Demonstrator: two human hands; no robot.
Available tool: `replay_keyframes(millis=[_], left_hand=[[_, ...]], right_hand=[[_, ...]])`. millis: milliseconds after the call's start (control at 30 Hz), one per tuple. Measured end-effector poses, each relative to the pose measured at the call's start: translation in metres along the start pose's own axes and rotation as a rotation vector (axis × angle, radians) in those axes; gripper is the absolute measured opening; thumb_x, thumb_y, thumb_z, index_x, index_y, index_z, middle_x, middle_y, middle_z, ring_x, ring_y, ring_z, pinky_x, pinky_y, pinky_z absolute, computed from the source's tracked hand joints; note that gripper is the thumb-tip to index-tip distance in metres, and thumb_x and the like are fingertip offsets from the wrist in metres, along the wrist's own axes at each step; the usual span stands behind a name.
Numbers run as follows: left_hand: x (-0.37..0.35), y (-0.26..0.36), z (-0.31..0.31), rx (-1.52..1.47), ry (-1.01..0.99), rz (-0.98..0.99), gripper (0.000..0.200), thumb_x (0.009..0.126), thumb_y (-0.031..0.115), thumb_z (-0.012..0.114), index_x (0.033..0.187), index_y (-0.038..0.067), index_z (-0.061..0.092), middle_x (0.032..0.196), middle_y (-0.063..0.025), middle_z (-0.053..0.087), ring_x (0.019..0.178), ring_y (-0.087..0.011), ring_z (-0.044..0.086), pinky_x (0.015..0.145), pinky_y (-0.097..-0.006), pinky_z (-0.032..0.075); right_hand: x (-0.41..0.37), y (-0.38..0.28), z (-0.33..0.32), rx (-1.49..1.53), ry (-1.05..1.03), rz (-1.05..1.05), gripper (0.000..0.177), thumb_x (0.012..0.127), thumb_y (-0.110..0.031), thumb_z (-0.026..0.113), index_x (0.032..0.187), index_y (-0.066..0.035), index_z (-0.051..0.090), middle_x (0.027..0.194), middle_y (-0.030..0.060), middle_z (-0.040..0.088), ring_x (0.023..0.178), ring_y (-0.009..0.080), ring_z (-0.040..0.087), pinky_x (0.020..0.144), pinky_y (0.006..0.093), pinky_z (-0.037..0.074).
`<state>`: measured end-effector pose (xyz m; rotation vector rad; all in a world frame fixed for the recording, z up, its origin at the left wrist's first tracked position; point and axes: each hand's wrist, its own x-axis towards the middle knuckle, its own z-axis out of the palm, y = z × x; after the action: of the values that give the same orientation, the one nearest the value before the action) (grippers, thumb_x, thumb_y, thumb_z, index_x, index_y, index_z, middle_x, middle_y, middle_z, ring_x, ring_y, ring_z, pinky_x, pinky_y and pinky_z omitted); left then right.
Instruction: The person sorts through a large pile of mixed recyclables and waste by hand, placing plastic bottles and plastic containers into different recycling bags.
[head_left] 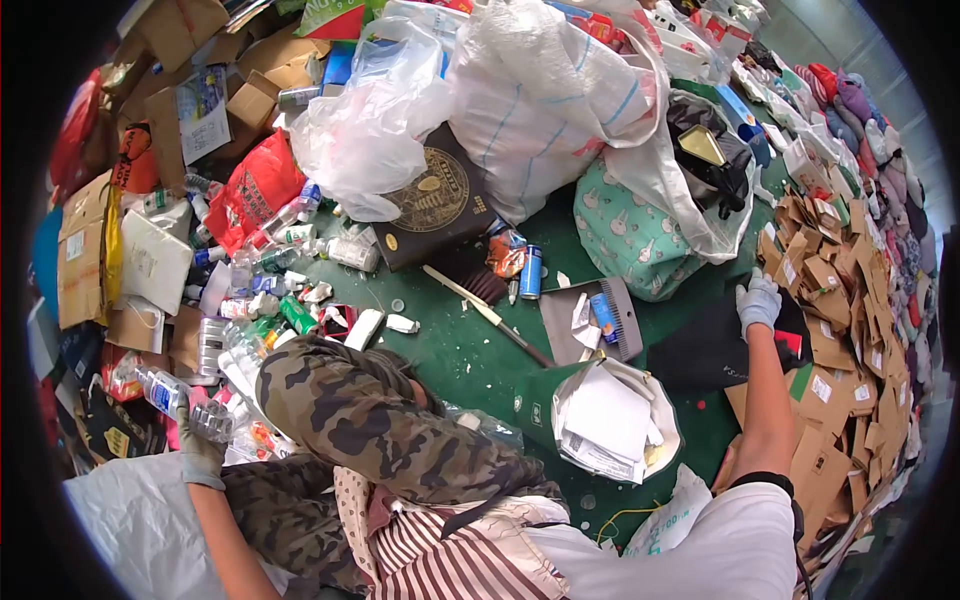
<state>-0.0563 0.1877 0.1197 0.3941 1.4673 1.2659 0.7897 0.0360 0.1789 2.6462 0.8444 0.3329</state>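
At the lower left, my left hand (203,456) wears a grey work glove. It is closed on a clear plastic bottle (211,420). A second clear bottle with a blue label (166,392) lies against it, among more bottles. On the right, my right hand (759,304), in a pale glove, has its fingers curled at the upper edge of a flat black bag (705,345). Something red (789,343) shows beside the bag, under my wrist. Flattened cardboard (825,385) lies just right of that hand.
Ahead stand a big white woven sack (545,100) and a green rabbit-print bag (630,230). A black box (435,205), a long-handled brush (480,305) and a grey dustpan (628,318) lie on the green floor. A paper-filled bag (668,440) stands near my knees.
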Motion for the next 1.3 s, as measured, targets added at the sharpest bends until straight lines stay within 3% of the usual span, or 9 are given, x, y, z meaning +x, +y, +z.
replay_keyframes(millis=[267, 467, 567, 667, 867, 1000, 1067, 1200, 1300], left_hand=[[0.0, 0.019, -0.014, -0.011, 0.088, 0.056, 0.028, 0.083, 0.032, 0.062, 0.103, 0.016, 0.05, 0.08, -0.0008, 0.054, 0.066, -0.016, 0.055, 0.056, -0.0352, 0.048], [0.014, 0.019, -0.023, -0.016, 0.165, 0.042, 0.026, 0.083, 0.031, 0.063, 0.101, 0.017, 0.051, 0.076, 0.0, 0.053, 0.062, -0.0153, 0.054, 0.052, -0.0349, 0.049], [0.014, 0.014, -0.033, -0.019, 0.214, 0.035, 0.025, 0.082, 0.031, 0.063, 0.1, 0.017, 0.051, 0.075, 0.0004, 0.053, 0.059, -0.0149, 0.054, 0.05, -0.0348, 0.049], [0.009, 0.011, -0.048, -0.018, 0.272, 0.036, 0.025, 0.082, 0.031, 0.063, 0.099, 0.018, 0.051, 0.073, 0.0008, 0.052, 0.057, -0.0146, 0.054, 0.048, -0.0347, 0.049], [-0.011, 0.016, -0.071, -0.009, 0.382, 0.045, 0.023, 0.082, 0.03, 0.064, 0.097, 0.019, 0.051, 0.069, 0.0015, 0.052, 0.053, -0.0139, 0.053, 0.045, -0.0345, 0.049], [-0.019, 0.028, -0.046, -0.082, 0.387, 0.071, 0.015, 0.084, 0.027, 0.062, 0.09, 0.017, 0.053, 0.062, 0.0014, 0.051, 0.048, -0.0137, 0.052, 0.045, -0.0324, 0.049], [-0.013, 0.025, -0.064, -0.111, 0.182, 0.048, 0.018, 0.083, 0.027, 0.064, 0.093, 0.016, 0.053, 0.063, 0.0019, 0.052, 0.048, -0.0131, 0.051, 0.045, -0.0294, 0.047], [-0.021, 0.034, -0.042, 0.039, 0.242, 0.178, 0.028, 0.078, 0.027, 0.069, 0.095, 0.012, 0.053, 0.072, 0.0039, 0.054, 0.058, -0.0076, 0.053, 0.05, -0.0243, 0.046], [-0.017, 0.036, -0.038, -0.015, 0.196, 0.19, 0.043, 0.076, 0.025, 0.072, 0.107, 0.008, 0.047, 0.078, 0.0018, 0.057, 0.058, -0.0073, 0.053, 0.051, -0.0255, 0.045]], right_hand=[[-0.002, -0.202, 0.031, 0.513, -0.006, -0.712, 0.077, 0.065, -0.025, 0.074, 0.132, -0.011, 0.038, 0.135, 0.0163, 0.035, 0.123, 0.0334, 0.038, 0.103, 0.0387, 0.032], [0.141, -0.25, -0.093, 0.742, 0.545, -0.384, 0.099, 0.056, -0.034, 0.081, 0.138, -0.011, 0.03, 0.141, 0.0176, 0.029, 0.129, 0.0336, 0.031, 0.106, 0.0409, 0.028], [0.188, -0.264, -0.132, 0.535, 0.308, -0.271, 0.118, 0.054, -0.047, 0.08, 0.143, -0.011, 0.013, 0.149, 0.0117, 0.013, 0.138, 0.0255, 0.012, 0.111, 0.0416, 0.015], [0.199, -0.298, -0.15, 0.468, 0.211, -0.273, 0.124, 0.049, -0.047, 0.082, 0.143, -0.011, 0.011, 0.147, 0.0151, 0.019, 0.136, 0.0288, 0.017, 0.111, 0.0388, 0.016], [0.211, -0.342, -0.11, 0.667, 0.084, -0.224, 0.065, 0.073, -0.029, 0.064, 0.131, -0.011, 0.041, 0.106, 0.0219, 0.06, 0.102, 0.0336, 0.057, 0.086, 0.0381, 0.044], [0.235, -0.341, -0.059, 0.673, 0.753, -0.636, 0.023, 0.079, -0.02, 0.057, 0.094, -0.005, 0.064, 0.087, 0.0157, 0.064, 0.075, 0.0292, 0.06, 0.072, 0.0382, 0.046], [0.266, -0.336, -0.025, 1.554, 0.125, -0.512, 0.025, 0.082, -0.021, 0.056, 0.099, -0.004, 0.063, 0.083, 0.005, 0.062, 0.068, 0.0156, 0.055, 0.061, 0.027, 0.044], [0.298, -0.311, -0.048, 1.623, 0.421, -0.482, 0.011, 0.085, -0.011, 0.054, 0.091, -0.005, 0.061, 0.069, -0.0044, 0.053, 0.054, 0.0049, 0.043, 0.048, 0.0206, 0.035], [0.239, -0.308, -0.127, 1.75, 0.201, -0.605, 0.011, 0.087, -0.01, 0.052, 0.093, -0.005, 0.06, 0.068, -0.0054, 0.051, 0.053, 0.0033, 0.04, 0.047, 0.0199, 0.033]])
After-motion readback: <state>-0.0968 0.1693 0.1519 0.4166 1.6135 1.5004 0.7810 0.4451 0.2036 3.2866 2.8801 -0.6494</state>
